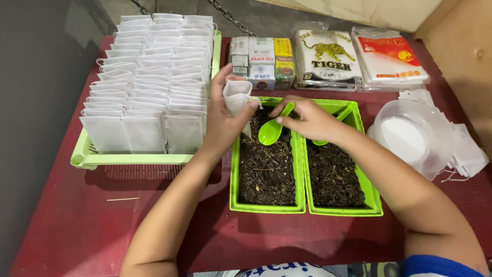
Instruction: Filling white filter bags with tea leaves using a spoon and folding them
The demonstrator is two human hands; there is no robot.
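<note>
A small white fabric drawstring pouch (237, 97), empty and slightly crumpled, is held upright above the far end of a green rectangular plastic tray of dark loose tea leaves (266, 169). A bright green plastic spoon (274, 128) hovers tilted over the same tray, bowl downward.

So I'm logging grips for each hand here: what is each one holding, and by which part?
Left hand holds a small white bag by its lower body; right hand pinches the green spoon by its handle.
</note>
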